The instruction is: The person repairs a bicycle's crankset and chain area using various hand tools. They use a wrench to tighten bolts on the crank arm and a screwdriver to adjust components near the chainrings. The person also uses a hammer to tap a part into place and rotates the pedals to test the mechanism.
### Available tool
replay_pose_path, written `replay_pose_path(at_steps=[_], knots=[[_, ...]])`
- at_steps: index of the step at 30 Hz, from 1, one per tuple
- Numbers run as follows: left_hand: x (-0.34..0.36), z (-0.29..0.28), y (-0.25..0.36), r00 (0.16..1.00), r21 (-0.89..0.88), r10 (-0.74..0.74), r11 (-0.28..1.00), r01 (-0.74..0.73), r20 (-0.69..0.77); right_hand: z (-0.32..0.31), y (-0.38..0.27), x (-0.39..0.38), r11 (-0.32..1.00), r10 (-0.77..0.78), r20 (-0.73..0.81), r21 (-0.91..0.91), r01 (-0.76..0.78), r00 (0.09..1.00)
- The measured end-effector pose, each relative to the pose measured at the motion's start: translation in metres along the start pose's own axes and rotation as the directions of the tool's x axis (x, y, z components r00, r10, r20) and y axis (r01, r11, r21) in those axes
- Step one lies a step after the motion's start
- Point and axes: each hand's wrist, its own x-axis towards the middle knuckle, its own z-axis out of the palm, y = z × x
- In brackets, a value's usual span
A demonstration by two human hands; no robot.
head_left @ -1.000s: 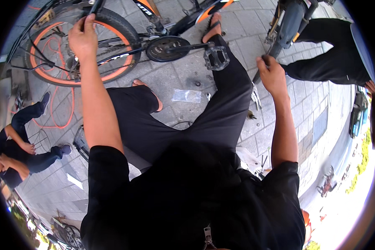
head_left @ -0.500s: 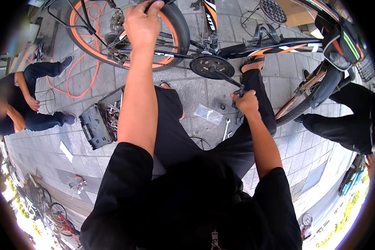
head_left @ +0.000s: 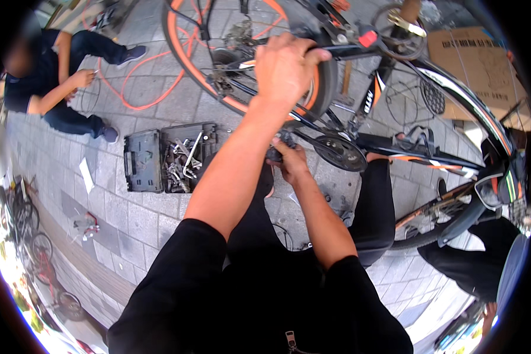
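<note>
My left hand (head_left: 280,74) is closed on a black tube of the bicycle, above its orange-rimmed rear wheel (head_left: 321,91). Lower down, my right hand (head_left: 290,159) grips a black pedal (head_left: 284,141) at the end of the crank, left of the chainring (head_left: 339,152). The black and orange frame (head_left: 371,91) slants across the upper right. Below and left of the pedal, an open black toolbox (head_left: 141,160) holds wrenches and several loose metal tools (head_left: 180,168).
A seated co-worker (head_left: 35,88) is at the upper left beside a coiled orange hose (head_left: 124,100). A cardboard box (head_left: 466,76) lies at the upper right. Another person's dark-trousered legs (head_left: 472,262) are at the lower right. Several bicycles (head_left: 41,248) stand along the far left.
The crank has swung leftward and back, with my right hand on the pedal. My left hand has moved right in view. The toolbox has come fully into view as the view shifted.
</note>
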Motion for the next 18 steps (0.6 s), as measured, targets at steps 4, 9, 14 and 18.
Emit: replay_pose_path(at_steps=[4,9,14,18], knots=[[-0.004,-0.001,0.002,0.999,-0.064,-0.031,0.997,0.029,-0.026,-0.013,-0.098,-0.079,0.983,-0.179,0.079,-0.03,0.182,0.981],[-0.012,-0.007,0.0,0.994,-0.082,-0.05,0.996,0.042,-0.095,-0.151,-0.185,-0.173,0.848,-0.117,-0.029,-0.523,0.085,0.993],[-0.008,0.0,0.011,0.996,-0.118,-0.074,0.991,0.067,-0.057,-0.287,-0.079,-0.114,0.674,-0.12,-0.401,-0.705,-0.222,0.908],[-0.006,0.004,0.018,0.998,-0.105,-0.023,0.994,0.017,-0.061,-0.229,0.054,0.005,0.619,-0.066,-0.364,-0.745,-0.248,0.929]])
